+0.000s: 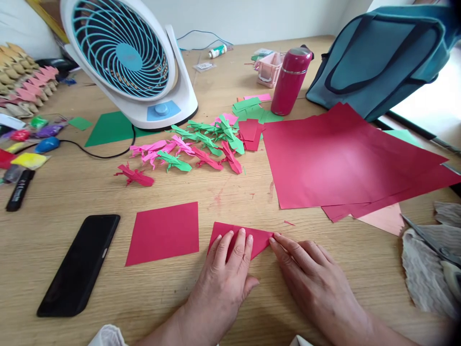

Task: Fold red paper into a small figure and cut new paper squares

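A folded red paper [254, 238] lies on the table in front of me, with one pointed corner to the right. My left hand [230, 269] rests on it, fingers stretched out flat and covering its lower left part. At the pointed corner, my right hand [311, 274] has its thumb and fingertips closed on the paper's tip. A flat red paper sheet [163, 234] lies just left of the folded one. Behind them sit several folded paper figures in green [209, 139], pink [153, 150] and red [135, 175].
A black phone [79, 264] lies at the left, near a marker [20, 191]. Large red sheets [345, 163] spread at the right, by scissors [437, 250] on a crumpled cloth [419, 269]. Farther back stand a fan [135, 57], a red flask [291, 81] and a blue bag [374, 62].
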`<state>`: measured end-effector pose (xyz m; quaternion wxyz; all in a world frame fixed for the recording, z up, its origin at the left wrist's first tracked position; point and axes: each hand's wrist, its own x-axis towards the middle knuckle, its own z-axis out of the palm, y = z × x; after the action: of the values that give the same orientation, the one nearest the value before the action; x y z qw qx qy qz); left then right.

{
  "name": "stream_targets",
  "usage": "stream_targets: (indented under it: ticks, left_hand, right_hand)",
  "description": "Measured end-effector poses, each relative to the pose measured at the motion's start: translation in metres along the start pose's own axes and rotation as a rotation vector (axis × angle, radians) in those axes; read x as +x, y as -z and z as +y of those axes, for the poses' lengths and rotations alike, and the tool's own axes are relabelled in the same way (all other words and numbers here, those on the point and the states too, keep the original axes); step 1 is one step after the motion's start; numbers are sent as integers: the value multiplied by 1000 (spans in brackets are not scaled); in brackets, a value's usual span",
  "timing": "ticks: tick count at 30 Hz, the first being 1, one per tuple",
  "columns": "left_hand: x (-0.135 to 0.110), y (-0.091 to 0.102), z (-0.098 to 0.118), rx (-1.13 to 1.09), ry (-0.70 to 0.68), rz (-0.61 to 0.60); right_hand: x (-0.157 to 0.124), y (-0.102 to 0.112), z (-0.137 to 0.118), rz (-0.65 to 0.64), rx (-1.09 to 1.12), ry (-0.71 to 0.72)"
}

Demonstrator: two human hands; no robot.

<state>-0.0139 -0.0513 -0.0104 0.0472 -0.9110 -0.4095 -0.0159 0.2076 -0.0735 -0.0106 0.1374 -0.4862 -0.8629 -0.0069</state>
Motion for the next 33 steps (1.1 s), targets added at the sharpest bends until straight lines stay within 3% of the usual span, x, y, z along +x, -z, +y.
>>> stream_targets:
  ticks: [14,23,33]
  left_hand:
    - [3,3,0,-28,27,-5]
    - [7,0,-1,-36,-25,-32]
    - [11,8,12,34,-6,20]
  right_hand:
    - [6,0,0,-43,-17,13]
    - [9,-2,1,23,-51,103]
    - [7,-7,0,38,-25,75]
